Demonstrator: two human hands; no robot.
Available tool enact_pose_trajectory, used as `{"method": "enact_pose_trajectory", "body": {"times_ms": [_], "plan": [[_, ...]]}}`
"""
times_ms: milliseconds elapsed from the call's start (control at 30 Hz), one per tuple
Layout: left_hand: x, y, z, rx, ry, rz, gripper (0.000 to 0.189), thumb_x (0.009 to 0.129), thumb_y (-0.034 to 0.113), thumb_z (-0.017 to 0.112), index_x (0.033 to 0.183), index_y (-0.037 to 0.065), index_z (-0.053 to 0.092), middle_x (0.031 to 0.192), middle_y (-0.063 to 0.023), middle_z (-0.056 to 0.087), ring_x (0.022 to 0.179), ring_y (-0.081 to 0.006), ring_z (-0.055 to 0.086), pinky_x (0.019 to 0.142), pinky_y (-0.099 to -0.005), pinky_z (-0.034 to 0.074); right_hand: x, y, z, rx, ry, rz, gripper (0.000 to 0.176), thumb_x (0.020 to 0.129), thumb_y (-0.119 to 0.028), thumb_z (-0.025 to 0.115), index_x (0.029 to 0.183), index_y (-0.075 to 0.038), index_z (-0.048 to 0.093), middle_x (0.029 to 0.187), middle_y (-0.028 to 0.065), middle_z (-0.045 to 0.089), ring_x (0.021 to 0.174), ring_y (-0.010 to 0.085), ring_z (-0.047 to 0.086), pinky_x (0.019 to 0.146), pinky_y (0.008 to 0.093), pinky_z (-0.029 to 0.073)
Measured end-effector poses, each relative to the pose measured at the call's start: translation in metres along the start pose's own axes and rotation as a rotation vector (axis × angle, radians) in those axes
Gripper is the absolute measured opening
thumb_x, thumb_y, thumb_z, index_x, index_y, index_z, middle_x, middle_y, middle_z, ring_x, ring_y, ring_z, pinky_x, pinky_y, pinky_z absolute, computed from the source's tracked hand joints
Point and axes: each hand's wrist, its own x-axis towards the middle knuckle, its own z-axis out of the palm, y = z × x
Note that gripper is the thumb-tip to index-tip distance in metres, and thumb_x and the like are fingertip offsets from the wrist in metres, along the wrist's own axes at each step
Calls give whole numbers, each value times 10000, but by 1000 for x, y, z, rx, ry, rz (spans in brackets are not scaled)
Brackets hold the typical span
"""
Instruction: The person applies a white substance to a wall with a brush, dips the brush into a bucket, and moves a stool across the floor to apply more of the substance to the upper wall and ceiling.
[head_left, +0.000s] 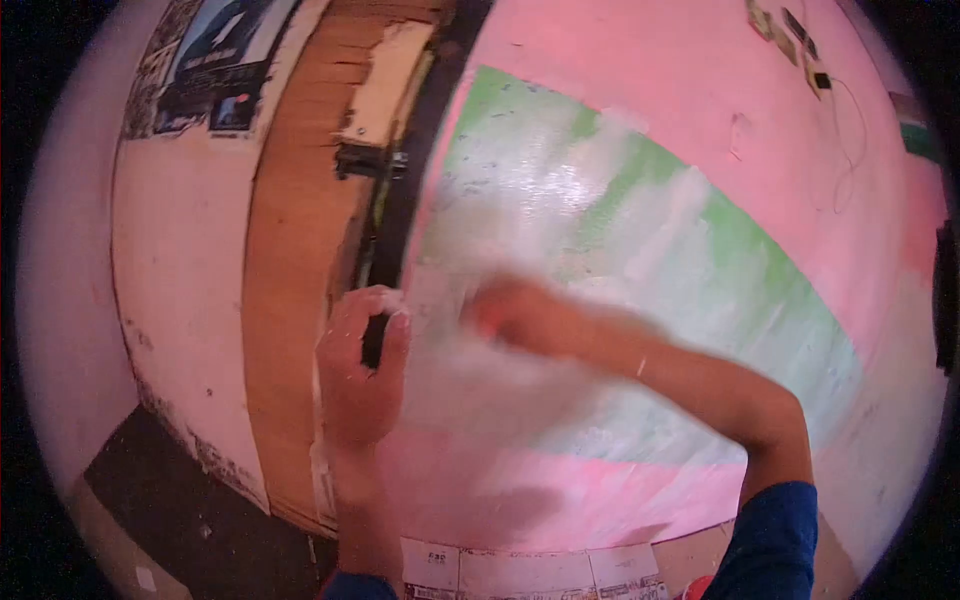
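My left hand (365, 360) is raised beside the dark door frame edge (415, 160), its fingers curled and whitish stuff on the fingertips. Whatever it may hold is hidden or too small to name. To its right, my right hand (510, 315) is blurred by motion in front of the wall, and its fingers are smeared. Behind it, a green patch (620, 170) on the pink wall (600, 40) is partly covered with whitish, wet-looking streaks.
A brown wooden door (290, 250) with a black latch (365, 160) stands left of the frame. A poster (225, 60) hangs at upper left. A switch board with a cord (822, 80) is at upper right. Pale boxes or tiles (520, 572) line the wall's foot.
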Motion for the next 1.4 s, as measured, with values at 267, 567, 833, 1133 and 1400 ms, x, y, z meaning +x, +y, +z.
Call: {"method": "enact_pose_trajectory", "body": {"times_ms": [267, 567, 833, 1133, 1400], "plan": [[-6, 23, 24, -137, -170, -25, 84, 768, 66, 535, 821, 8, 507, 825, -124, 546, 765, -259, 540, 695, -307, 415, -112, 5, -70, -713, 281, 455, 234, 661, -76, 555, 884, -126, 604, 954, 32, 583, 913, 202, 528, 813, 333, 392], [-15, 53, 53, -169, -368, 64, 95, 765, 75, 543, 817, 3, 511, 822, -144, 542, 785, -297, 541, 697, -338, 421, -105, 36, -171, -564, 688, 260, 59, 719, -6, 516, 683, -34, 480, 831, 100, 585, 755, 165, 563, 662, 287, 452], [-19, 60, 61, -98, -412, 138, 73, 787, 74, 518, 823, 11, 514, 806, -106, 559, 771, -211, 551, 711, -298, 417, -115, -25, 5, -413, 169, 41, 161, 719, -88, 485, 855, -68, 568, 839, 98, 568, 830, 276, 535, 715, 353, 426], [-31, 80, 88, -139, -559, 65, 114, 810, 101, 509, 843, -8, 519, 816, -103, 554, 791, -189, 528, 747, -297, 400, -197, 20, -202, -676, 895, 249, 180, 746, -173, 554, 658, -24, 506, 674, 104, 556, 594, 239, 519, 541, 335, 406], [-46, 71, 110, -177, -646, 190, 170, 758, 152, 588, 834, 10, 531, 861, -149, 559, 841, -289, 541, 761, -348, 424, -307, -114, 88, -129, 304, 878, 222, 776, -165, 494, 984, -112, 548, 926, 147, 553, 792, 313, 527, 669, 392, 430]]}}
